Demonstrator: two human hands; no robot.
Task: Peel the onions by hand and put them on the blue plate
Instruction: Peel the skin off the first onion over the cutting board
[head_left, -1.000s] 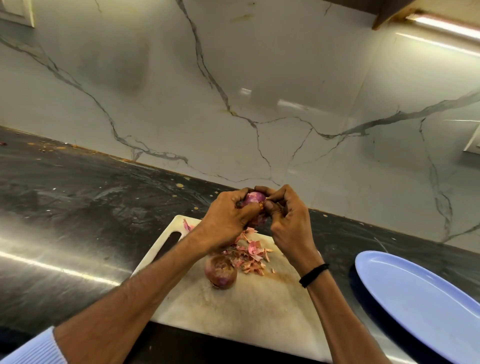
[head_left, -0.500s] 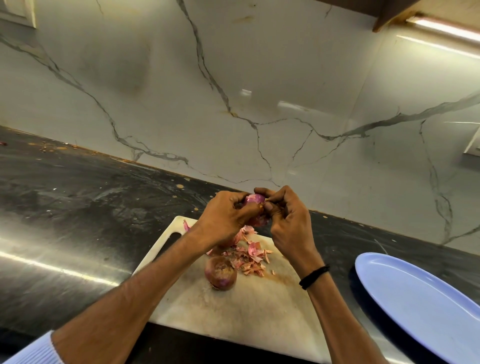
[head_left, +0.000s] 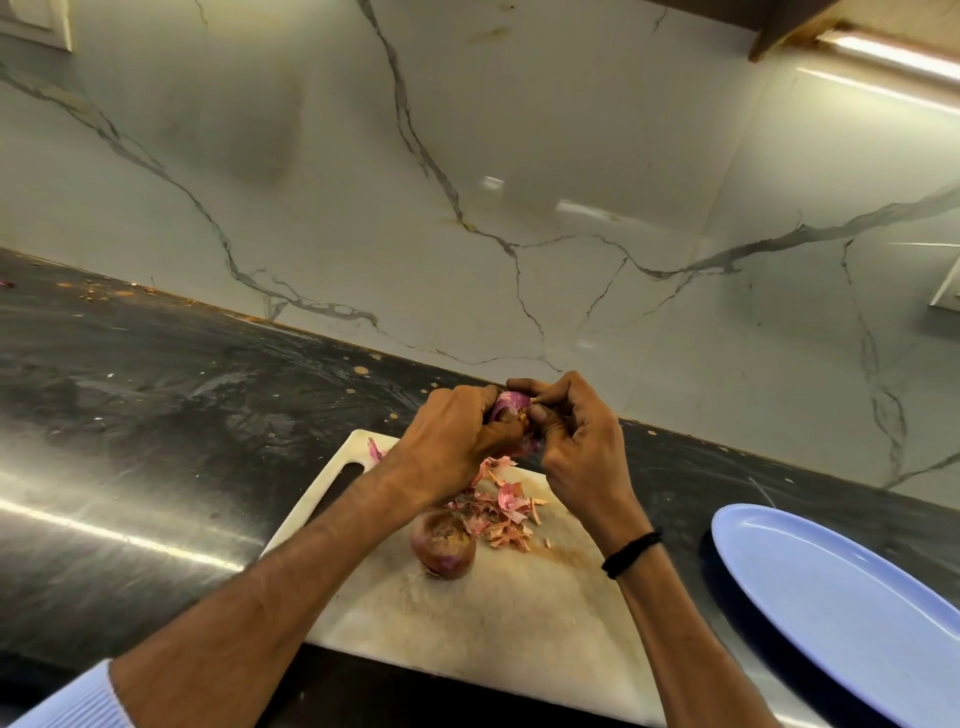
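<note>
Little has moved since the earlier frames: both hands remain raised over the far end of the white cutting board (head_left: 519, 639), working the same onion. Left hand (head_left: 451, 448) is wrapped around the held onion (head_left: 506, 405), whose purple flesh shows between the fingers at centre frame. Right hand (head_left: 576, 441) is curled in against it, thumb and fingertips pinching a scrap of papery skin at the onion's top. A second, unpeeled onion (head_left: 442, 543) lies on the board below the hands, touching a heap of pink peelings (head_left: 498, 512) (one stray shred sits by the board's handle slot). Blue plate (head_left: 841, 613) rests on the dark counter (head_left: 156, 415) at lower right, apart from the board, with nothing on its visible part. A black band (head_left: 631, 553) circles the right wrist.
</note>
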